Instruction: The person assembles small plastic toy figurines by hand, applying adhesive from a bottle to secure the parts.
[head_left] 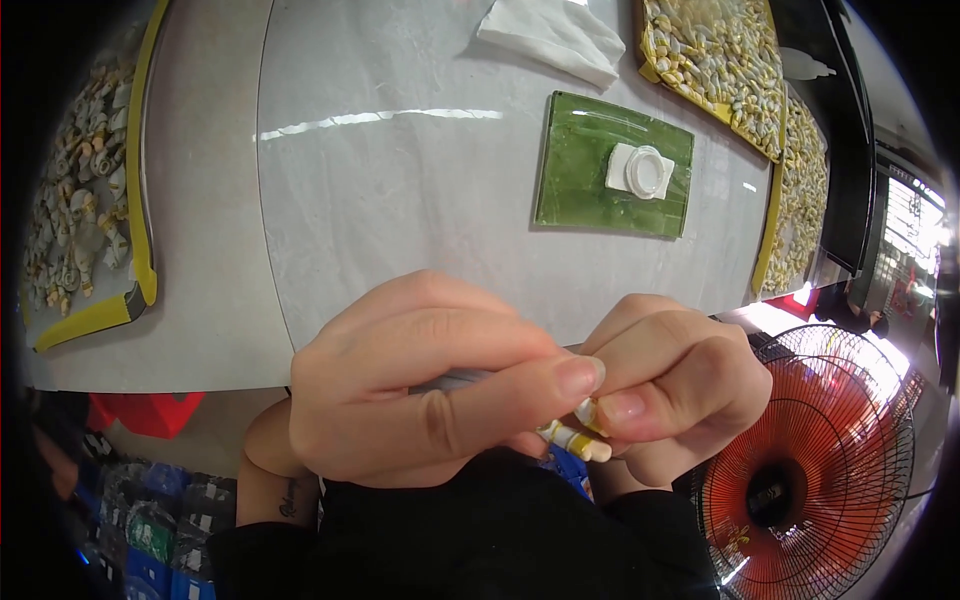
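Left hand: the left hand (420,385) is clenched around a thin grey tool (455,380), whose shaft shows only as a short stretch between the curled fingers and the thumb.
Right hand: the right hand (675,390) pinches a small yellow-and-white part (575,435) between thumb and forefinger; thumb tips of both hands nearly meet.
Small part: held in the air in front of the body, just below the near edge of the table (400,200), its pale end poking out beneath the fingers.
Green mat: a green mat (575,165) lies on the table well beyond the hands and carries a white plastic piece with a round lid (640,170).
White cloth: a folded white cloth (555,35) rests at the far edge of the table.
Trays: a yellow-rimmed tray (140,240) of small pale pieces sits at the left; a similar yellow tray (715,55) sits at the upper right.
Fan: a red fan in a black wire cage (810,470) stands at the lower right, beside the right forearm.
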